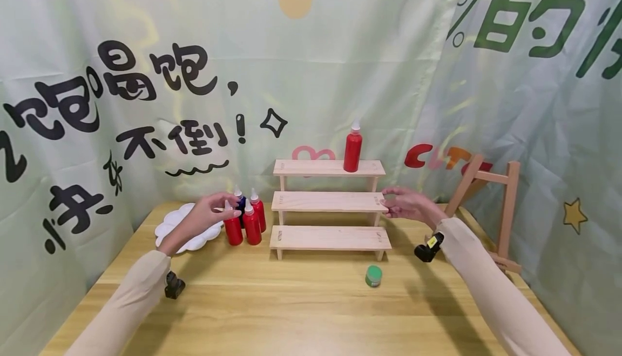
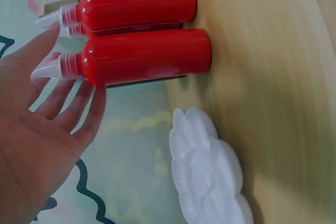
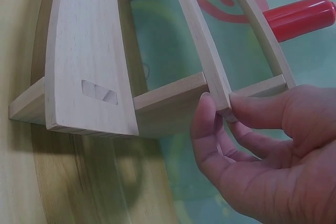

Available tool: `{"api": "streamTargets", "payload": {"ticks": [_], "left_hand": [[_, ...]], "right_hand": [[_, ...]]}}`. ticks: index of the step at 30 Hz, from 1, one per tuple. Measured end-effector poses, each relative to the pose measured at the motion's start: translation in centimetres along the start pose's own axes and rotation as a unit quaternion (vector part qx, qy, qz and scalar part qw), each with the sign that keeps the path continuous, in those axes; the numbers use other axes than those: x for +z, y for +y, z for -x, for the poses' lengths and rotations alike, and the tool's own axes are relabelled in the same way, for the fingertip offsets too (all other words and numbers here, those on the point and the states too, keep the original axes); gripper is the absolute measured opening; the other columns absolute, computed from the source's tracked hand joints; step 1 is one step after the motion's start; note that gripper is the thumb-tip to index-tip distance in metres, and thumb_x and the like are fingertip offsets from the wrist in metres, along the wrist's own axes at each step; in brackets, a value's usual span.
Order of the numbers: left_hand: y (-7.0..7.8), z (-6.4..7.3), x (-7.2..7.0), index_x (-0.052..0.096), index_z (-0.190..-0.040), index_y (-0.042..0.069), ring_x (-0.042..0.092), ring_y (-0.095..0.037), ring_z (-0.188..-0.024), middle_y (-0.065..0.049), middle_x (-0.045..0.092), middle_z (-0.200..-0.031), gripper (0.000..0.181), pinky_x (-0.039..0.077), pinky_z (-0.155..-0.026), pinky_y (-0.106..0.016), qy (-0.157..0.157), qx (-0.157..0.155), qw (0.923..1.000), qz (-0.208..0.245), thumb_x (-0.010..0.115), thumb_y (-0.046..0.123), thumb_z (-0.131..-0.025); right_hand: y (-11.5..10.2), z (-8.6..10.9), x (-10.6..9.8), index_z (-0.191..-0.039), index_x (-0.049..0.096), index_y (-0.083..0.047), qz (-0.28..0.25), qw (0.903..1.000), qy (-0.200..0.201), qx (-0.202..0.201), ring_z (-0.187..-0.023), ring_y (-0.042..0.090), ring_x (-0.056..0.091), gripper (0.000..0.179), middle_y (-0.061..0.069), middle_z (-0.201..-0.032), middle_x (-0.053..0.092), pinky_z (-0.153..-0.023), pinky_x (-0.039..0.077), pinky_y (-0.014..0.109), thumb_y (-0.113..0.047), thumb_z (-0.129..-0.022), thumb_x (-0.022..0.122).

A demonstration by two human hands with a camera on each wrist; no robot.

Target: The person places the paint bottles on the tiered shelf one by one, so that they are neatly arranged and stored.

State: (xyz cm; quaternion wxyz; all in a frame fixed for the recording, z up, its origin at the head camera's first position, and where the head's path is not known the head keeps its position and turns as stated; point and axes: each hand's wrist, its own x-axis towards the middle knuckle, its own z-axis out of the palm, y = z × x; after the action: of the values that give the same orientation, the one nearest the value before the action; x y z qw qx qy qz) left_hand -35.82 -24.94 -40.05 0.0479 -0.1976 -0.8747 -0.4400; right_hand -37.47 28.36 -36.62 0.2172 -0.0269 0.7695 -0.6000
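While right hand [image 1: 410,205] pinches rack's [image 1: 330,239] middle tier [image 1: 328,201], left hand [image 1: 205,216], spread by bottles [image 1: 252,229] left of rack, should grip below nozzles [image 2: 48,70].

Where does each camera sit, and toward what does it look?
Head: on the head, facing forward and down at the table and wooden shelf; left hand, right hand, sleeves show.
Left wrist: on that wrist, facing red bottles and white palette; left hand shows.
Right wrist: on that wrist, facing wooden shelf; right hand pinches middle tier.
Head and right wrist views both show the top bottle.
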Motion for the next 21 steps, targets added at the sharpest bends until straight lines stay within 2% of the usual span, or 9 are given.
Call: {"api": "streamTargets", "payload": {"ticks": [3,6,13,21], "left_hand": [[-0.2,0.1,0.3,0.072,-0.118,0.003,0.065,-0.027,-0.102,-0.016,0.073,-0.112,0.030,0.055,-0.091,-0.036,-0.003,0.010,0.9999,-0.013,0.080,0.018,-0.094],[-0.4,0.3,0.4,0.071,-0.117,0.001,0.067,-0.029,-0.102,-0.018,0.072,-0.112,0.030,0.057,-0.087,-0.034,-0.007,0.011,0.9998,-0.013,0.081,0.017,-0.093],[-0.9,0.6,0.8,0.068,-0.121,-0.003,0.070,-0.037,-0.108,-0.025,0.068,-0.124,0.037,0.057,-0.086,-0.025,-0.014,-0.009,0.9998,0.011,0.083,0.013,-0.091],[-2.1,1.0,1.6,0.063,-0.126,-0.007,0.072,-0.039,-0.104,-0.028,0.069,-0.121,0.046,0.057,-0.082,-0.019,-0.006,-0.001,0.9997,0.024,0.085,0.008,-0.088]], "right_hand": [[0.1,0.0,0.0,-0.155,0.018,0.010,0.000,1.0000,0.001,0.003,-0.082,0.012,0.063,0.055,0.008,-0.102,0.057,-0.080,0.059,0.024,-0.001,-0.109,0.047],[0.2,0.0,-0.1,-0.154,0.019,0.010,-0.002,1.0000,-0.002,0.000,-0.082,0.012,0.064,0.054,0.007,-0.101,0.058,-0.081,0.059,0.024,0.000,-0.109,0.047],[0.5,0.0,-0.2,-0.151,0.020,0.011,-0.010,0.9998,-0.013,-0.008,-0.081,0.011,0.065,0.051,0.005,-0.097,0.057,-0.079,0.059,0.023,0.001,-0.109,0.046],[0.3,-0.1,-0.2,-0.156,0.018,0.009,-0.003,1.0000,-0.001,0.005,-0.085,0.013,0.065,0.056,0.008,-0.103,0.059,-0.079,0.059,0.023,-0.003,-0.109,0.048]]}}
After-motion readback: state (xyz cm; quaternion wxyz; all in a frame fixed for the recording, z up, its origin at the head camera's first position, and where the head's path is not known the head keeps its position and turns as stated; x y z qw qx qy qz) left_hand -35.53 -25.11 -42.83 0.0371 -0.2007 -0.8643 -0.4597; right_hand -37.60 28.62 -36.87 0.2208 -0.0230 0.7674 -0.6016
